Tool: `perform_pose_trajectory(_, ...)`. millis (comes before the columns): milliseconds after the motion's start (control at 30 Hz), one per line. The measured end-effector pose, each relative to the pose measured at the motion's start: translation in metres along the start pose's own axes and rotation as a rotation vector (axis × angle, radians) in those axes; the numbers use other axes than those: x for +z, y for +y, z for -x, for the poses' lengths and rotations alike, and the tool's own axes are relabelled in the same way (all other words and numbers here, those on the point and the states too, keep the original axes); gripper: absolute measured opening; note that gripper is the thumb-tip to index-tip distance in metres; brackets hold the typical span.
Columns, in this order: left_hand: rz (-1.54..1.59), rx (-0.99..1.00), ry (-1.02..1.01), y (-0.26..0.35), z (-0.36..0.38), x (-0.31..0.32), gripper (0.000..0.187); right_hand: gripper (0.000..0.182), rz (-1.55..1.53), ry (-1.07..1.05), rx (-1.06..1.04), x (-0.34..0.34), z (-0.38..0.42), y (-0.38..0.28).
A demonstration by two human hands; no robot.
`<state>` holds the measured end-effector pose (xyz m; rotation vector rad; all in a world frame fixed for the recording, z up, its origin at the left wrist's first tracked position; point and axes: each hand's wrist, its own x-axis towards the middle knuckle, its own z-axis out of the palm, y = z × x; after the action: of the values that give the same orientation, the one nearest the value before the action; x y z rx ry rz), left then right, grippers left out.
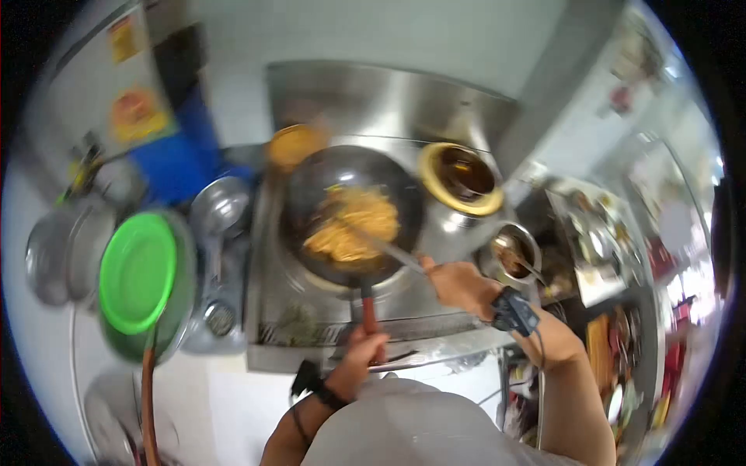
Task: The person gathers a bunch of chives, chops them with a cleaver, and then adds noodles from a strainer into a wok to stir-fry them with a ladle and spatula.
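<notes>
A dark wok (299, 225) sits on the steel stove, tilted slightly, with yellow-orange food (359, 227) in it. My left hand (362, 356) is closed round the wok's red handle (369, 311), below the pan. To the right of the wok, my right hand (460, 286) grips a long metal utensil (392, 250). Its far end reaches into the food, where its shape is blurred. Both wrists wear dark straps with a device.
Behind right stands a yellow-rimmed pot (431, 182) of dark liquid. A metal pot (528, 237) with a spoon is at the right. Left are a green basin (138, 272), a ladle (221, 206) and metal bowls. An orange-brown container (291, 147) stands behind the wok.
</notes>
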<state>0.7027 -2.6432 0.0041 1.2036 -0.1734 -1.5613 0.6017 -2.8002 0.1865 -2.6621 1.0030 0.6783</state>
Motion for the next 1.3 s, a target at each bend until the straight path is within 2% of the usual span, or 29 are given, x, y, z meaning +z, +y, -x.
perform_pose_trajectory(67,0.073,-0.045,0.013,0.01,0.011,0.003,0.021,0.033,-0.223,0.046,0.15,0.015,0.017,0.019)
perform_pose_trajectory(100,0.075,-0.046,-0.022,0.013,0.013,0.001,0.023,0.039,-0.147,0.133,0.255,0.043,0.009,0.03)
perform_pose_trajectory(133,0.08,-0.046,-0.046,0.014,0.013,0.002,0.025,0.028,-0.036,0.237,0.162,0.039,0.023,0.025)
perform_pose_trajectory(167,-0.012,-0.097,-0.144,0.017,0.011,0.019,0.025,0.032,-0.513,0.175,0.498,0.037,0.035,0.024)
perform_pose_trajectory(200,0.041,-0.076,-0.084,0.02,0.018,0.017,0.025,0.036,-0.971,0.096,0.717,0.034,0.026,0.011)
perform_pose_trajectory(267,0.08,-0.043,-0.024,0.024,0.019,0.014,0.025,0.042,-1.081,-0.01,0.531,0.058,0.011,0.008)
perform_pose_trajectory(300,0.088,-0.046,-0.032,0.024,0.018,0.013,0.025,0.042,-1.096,0.001,0.536,0.075,0.003,0.005)
perform_pose_trajectory(367,0.103,-0.07,-0.021,0.021,0.016,0.008,0.026,0.04,-0.529,0.191,0.154,0.109,-0.011,0.002)
perform_pose_trajectory(400,0.088,-0.08,-0.027,0.021,0.016,0.008,0.026,0.04,-0.543,0.194,0.167,0.119,-0.012,0.011)
perform_pose_trajectory(467,0.097,-0.071,-0.006,0.022,0.018,0.011,0.028,0.034,-0.525,0.755,-0.066,0.143,0.001,0.03)
perform_pose_trajectory(500,0.088,-0.082,-0.008,0.024,0.019,0.012,0.028,0.027,-0.54,0.754,0.055,0.145,0.009,0.046)
perform_pose_trajectory(533,0.097,-0.099,0.002,0.025,0.021,0.013,0.029,0.028,-0.67,0.575,0.221,0.145,0.019,0.071)
perform_pose_trajectory(600,0.106,-0.118,0.012,0.025,0.02,0.015,0.029,0.019,-0.735,0.9,0.248,0.14,0.059,0.124)
perform_pose_trajectory(633,0.097,-0.116,0.025,0.024,0.019,0.013,0.03,0.015,-0.791,0.894,0.483,0.132,0.081,0.145)
perform_pose_trajectory(700,0.089,-0.111,0.03,0.022,0.017,0.011,0.029,0.014,-0.974,0.951,0.708,0.14,0.117,0.211)
perform_pose_trajectory(733,0.087,-0.107,0.03,0.023,0.018,0.012,0.029,0.014,-0.862,1.045,0.79,0.151,0.13,0.247)
perform_pose_trajectory(767,0.072,-0.108,0.06,0.025,0.02,0.015,0.028,0.014,-0.992,1.045,0.807,0.156,0.146,0.284)
perform_pose_trajectory(800,0.061,-0.106,0.093,0.024,0.021,0.016,0.028,0.015,-0.985,1.182,0.821,0.152,0.158,0.302)
perform_pose_trajectory(833,0.066,-0.102,0.127,0.022,0.018,0.014,0.027,0.015,-0.873,1.171,0.858,0.174,0.163,0.356)
perform_pose_trajectory(867,0.074,-0.09,0.139,0.021,0.016,0.012,0.027,0.018,-0.511,1.102,0.961,0.164,0.172,0.375)
perform_pose_trajectory(933,0.045,-0.108,0.184,0.017,0.014,0.009,0.03,0.022,-0.615,1.188,0.97,0.17,0.17,0.428)
perform_pose_trajectory(1033,0.122,-0.11,0.334,0.01,0.008,0.007,0.032,0.029,-0.543,1.12,1.055,0.163,0.157,0.488)
perform_pose_trajectory(1067,0.12,-0.095,0.34,0.005,0.004,-0.01,0.032,0.034,-0.518,1.148,1.081,0.169,0.147,0.514)
perform_pose_trajectory(1133,-0.085,-0.024,0.118,-0.004,-0.005,-0.036,0.024,0.036,-0.4,1.137,1.131,0.171,0.133,0.545)
perform_pose_trajectory(1167,-0.094,-0.017,0.127,-0.002,-0.004,-0.02,0.024,0.032,-0.951,1.12,1.049,0.16,0.131,0.548)
perform_pose_trajectory(1200,-0.058,-0.042,0.274,0.001,0.002,-0.001,0.019,0.032,-0.964,1.115,1.038,0.161,0.126,0.561)
perform_pose_trajectory(1233,-0.017,-0.066,0.423,0.002,0.007,0.016,0.017,0.029,-1.238,1.064,0.902,0.162,0.119,0.573)
perform_pose_trajectory(1267,-0.012,-0.061,0.44,0.004,0.009,0.028,0.017,0.026,-1.5,0.991,0.753,0.159,0.114,0.577)
perform_pose_trajectory(1300,-0.025,-0.028,0.38,0.007,0.012,0.037,0.016,0.023,-1.526,0.91,0.707,0.148,0.121,0.573)
